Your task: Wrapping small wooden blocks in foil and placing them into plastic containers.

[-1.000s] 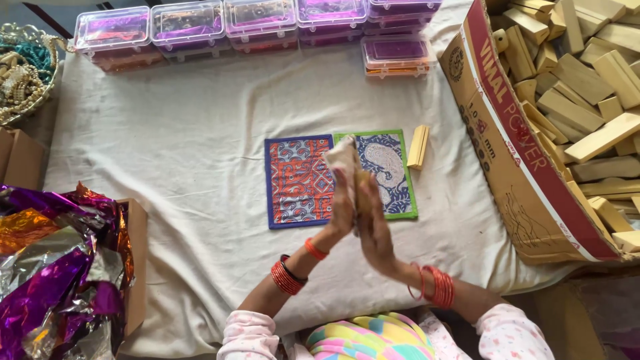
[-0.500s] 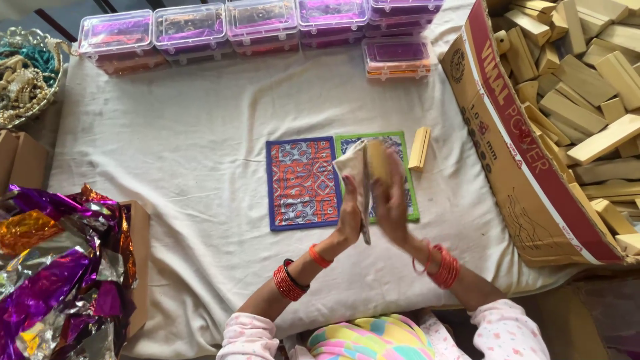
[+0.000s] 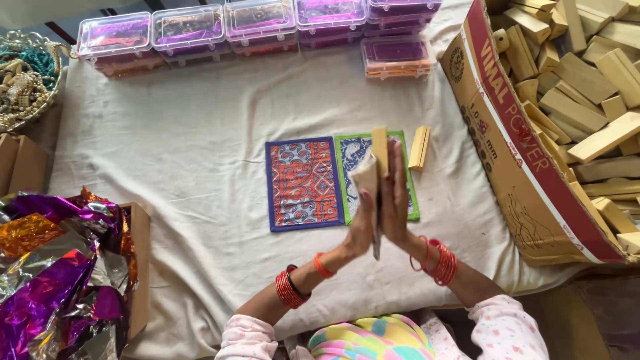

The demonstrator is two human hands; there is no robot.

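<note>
- Both palms press together upright, the left hand point(image 3: 362, 220) and right hand point(image 3: 395, 200) with fingers closed flat on a wooden block point(image 3: 379, 148) and a pale paper wrap point(image 3: 367, 179) between them.
- Judged step: wrapping the block; next it needs the paper folded snug around it.
- Below lie two patterned cards point(image 3: 305, 183) and a spare block point(image 3: 419, 148) on a cream cloth point(image 3: 173, 147).
- Around: lidded plastic boxes point(image 3: 260, 20), a carton of blocks point(image 3: 533, 153), foil sheets point(image 3: 47, 267).

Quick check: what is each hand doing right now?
Left hand: flat, pressing the wooden block and paper.
Right hand: flat, pressing the same block from the other side.
</note>
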